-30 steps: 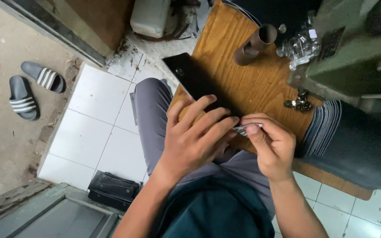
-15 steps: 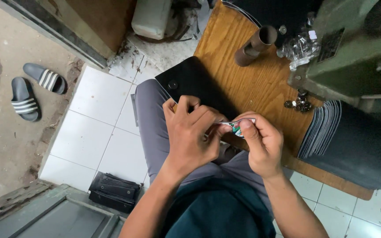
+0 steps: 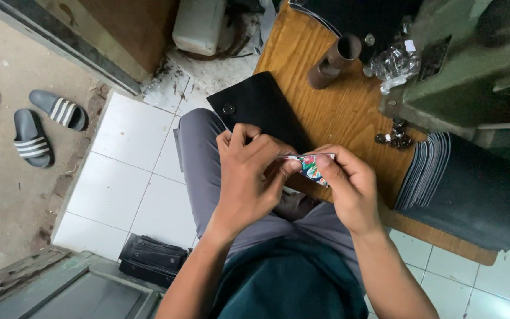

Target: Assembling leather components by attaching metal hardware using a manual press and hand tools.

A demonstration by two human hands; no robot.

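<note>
Basically both hands, left hand (image 3: 249, 177) and right hand (image 3: 349, 186), pinch one floral piece (image 3: 310, 166); one black pouch (image 3: 261, 109) on counter (image 3: 349, 112), two sandals (image 3: 42, 127) far left.

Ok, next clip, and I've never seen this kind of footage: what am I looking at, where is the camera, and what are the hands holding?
There is no robot here. A person wears a camera on the head, so the one view looks straight down at their lap and both hands. The left hand and right hand together pinch a small flat piece with a colourful floral pattern at the edge of a wooden table. On the table lie a black fabric piece with a metal snap button, a brown tube, a crumpled clear plastic bag, a few small metal parts, a stack of dark flat pieces and a green machine. On the floor at left are striped slippers.
</note>
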